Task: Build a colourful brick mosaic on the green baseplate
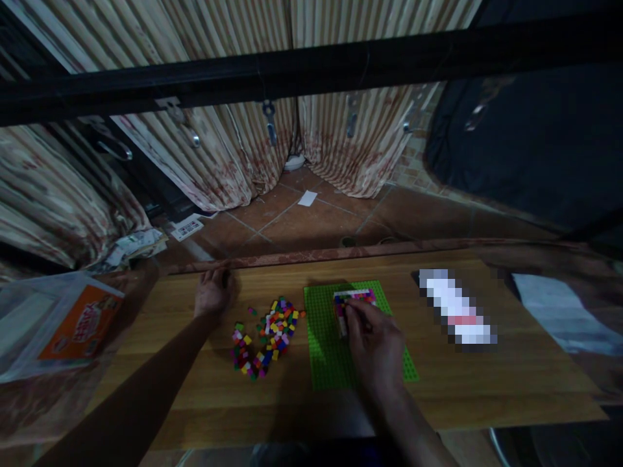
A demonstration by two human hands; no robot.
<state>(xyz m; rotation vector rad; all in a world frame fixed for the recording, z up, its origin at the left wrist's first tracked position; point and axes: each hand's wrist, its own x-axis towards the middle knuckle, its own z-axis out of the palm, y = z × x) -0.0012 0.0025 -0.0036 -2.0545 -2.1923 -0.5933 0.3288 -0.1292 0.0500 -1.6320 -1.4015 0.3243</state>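
Head view: pinching right hand [378, 344] at brick structure [339, 312] on baseplate [326, 357], hiding any held piece; resting left hand [214, 293], grip unclear, past loose bricks [280, 324] left of baseplate on desk [462, 389]; seeing clear box [73, 324], contents unclear, farther left, curtains [243, 143] beyond baseplate.

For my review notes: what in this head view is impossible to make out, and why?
All in the head view:
Right hand: whether it pinches a brick; its own fingers hide this.
Brick build: partly covered by the right hand.
Left hand: its palm side, hidden by its back.
Loose bricks: too small and crowded to count.
Item on the table's right: pixelated.
Plastic box: cut off by the left edge.
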